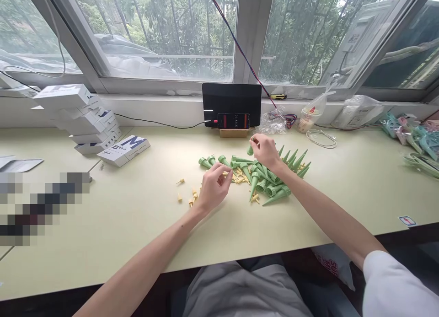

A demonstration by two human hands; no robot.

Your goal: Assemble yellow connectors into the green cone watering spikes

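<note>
My right hand (265, 150) is closed, pinching a green plastic spike (250, 149) at the back of the pile. Part of that spike is hidden by my fingers. Lower and to the left, my left hand (216, 185) hovers over the table with thumb and fingertips together; whatever may be between them is too small to make out. A heap of green cone-shaped spikes with ribbed caps (270, 189) lies below my right wrist. Small yellow plastic nozzles (242, 176) are strewn among the spikes, and several more loose nozzles (191, 200) lie left of my left hand.
A phone (234, 120) showing a timer leans on a black tablet (233, 97) by the window. White boxes (92, 120) are stacked at left, one box (125, 150) lying flat. A bagged cup (308, 118), white cable (321, 139) and plastic-wrapped items (411, 131) sit at right.
</note>
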